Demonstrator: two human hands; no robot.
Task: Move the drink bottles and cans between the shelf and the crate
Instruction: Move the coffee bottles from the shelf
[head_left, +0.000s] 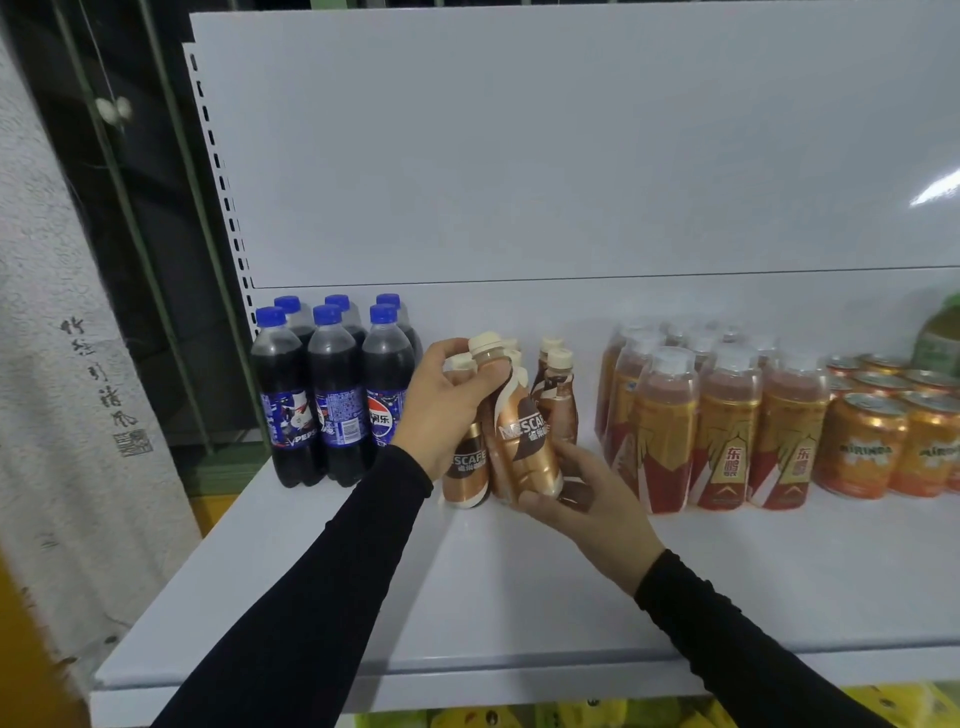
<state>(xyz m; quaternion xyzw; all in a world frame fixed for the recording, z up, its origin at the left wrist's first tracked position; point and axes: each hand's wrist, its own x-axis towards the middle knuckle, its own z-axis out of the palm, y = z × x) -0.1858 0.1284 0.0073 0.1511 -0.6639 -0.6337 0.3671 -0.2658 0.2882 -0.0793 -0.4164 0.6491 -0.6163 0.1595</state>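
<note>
Coffee bottle gripped between both hands, left hand at neck, right hand at base

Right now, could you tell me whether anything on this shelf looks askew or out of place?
Only the Nescafé bottle stands out: it leans while the left hand grips its neck and the right hand holds its base. The cola bottles, orange bottles and cans stand upright in rows.

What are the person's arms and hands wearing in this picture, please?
Both arms are covered by long, close-fitting black sleeves, the left sleeve and the right sleeve, each ending at the wrist. The left hand and right hand are bare: no gloves, rings, watch or markings show.
</note>
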